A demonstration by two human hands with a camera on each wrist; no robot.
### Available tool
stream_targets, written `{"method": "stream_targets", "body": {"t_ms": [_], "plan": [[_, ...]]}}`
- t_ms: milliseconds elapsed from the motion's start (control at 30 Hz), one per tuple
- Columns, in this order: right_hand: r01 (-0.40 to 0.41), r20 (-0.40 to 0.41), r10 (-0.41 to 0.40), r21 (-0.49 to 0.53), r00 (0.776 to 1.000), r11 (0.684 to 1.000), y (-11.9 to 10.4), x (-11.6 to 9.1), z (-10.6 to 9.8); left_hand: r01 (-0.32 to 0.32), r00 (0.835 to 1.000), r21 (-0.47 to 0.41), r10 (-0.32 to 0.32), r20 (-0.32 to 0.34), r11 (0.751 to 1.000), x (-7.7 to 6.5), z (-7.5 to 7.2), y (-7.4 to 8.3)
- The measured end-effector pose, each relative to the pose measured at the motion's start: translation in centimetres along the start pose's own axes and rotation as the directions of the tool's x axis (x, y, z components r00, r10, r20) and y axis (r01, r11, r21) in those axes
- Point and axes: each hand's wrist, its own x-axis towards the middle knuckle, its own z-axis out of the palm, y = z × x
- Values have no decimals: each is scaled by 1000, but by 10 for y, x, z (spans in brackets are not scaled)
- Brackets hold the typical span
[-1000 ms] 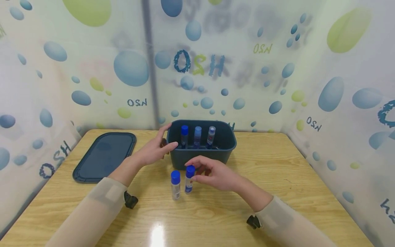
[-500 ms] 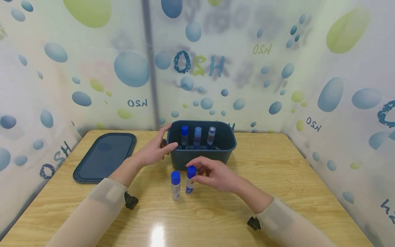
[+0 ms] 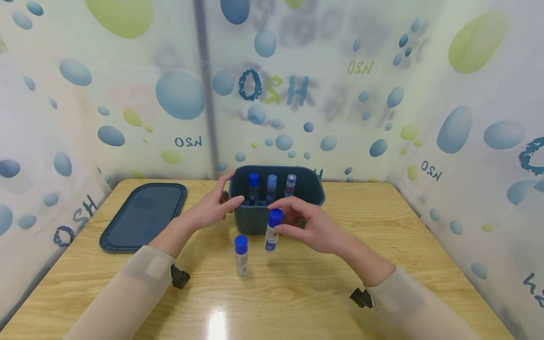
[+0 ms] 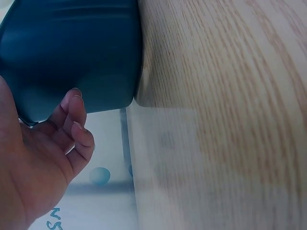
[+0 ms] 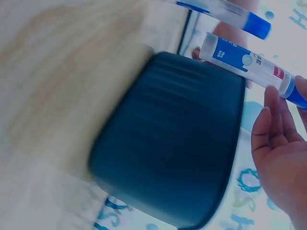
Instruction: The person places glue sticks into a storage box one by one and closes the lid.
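My right hand (image 3: 312, 226) pinches a glue stick (image 3: 271, 238) by its blue cap, upright and raised off the table in front of a dark blue plastic bin (image 3: 278, 222). In the right wrist view the held glue stick (image 5: 240, 60) shows a clear tube with a blue-and-white label. My left hand (image 3: 208, 205) holds the bin's left end, thumb at the front rim and index finger along the side. Its other fingers (image 4: 76, 115) curl loosely against the outer wall. A second blue-capped glue stick (image 3: 241, 257) stands on the table. Inside the bin, three glue sticks (image 3: 271, 189) stand in a row.
A dark blue lid (image 3: 144, 217) lies flat on the wooden table (image 3: 361, 226), left of the bin. A patterned curtain (image 3: 357, 123) hangs just behind the table's back edge and along both sides.
My right hand has lifted the glue stick off the table and moved it up and right toward the bin. The left hand and the bin stay where they were.
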Motion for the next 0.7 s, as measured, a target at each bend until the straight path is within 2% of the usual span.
{"method": "stream_targets", "body": {"t_ms": [233,400,700], "plan": [[22,-74,-27,-72,997,997,-13,7,-22,-7,1000,-1,7,2,1000,0,0,-1],[16,-120,-26,-80,992,997,-20,14,-36,-4,1000,18,4,7,1000,0,-3,1],[-41,-216,21,-88,976,995,-20,30,-50,4,1000,51,-5,16,999,0,-7,4]]}}
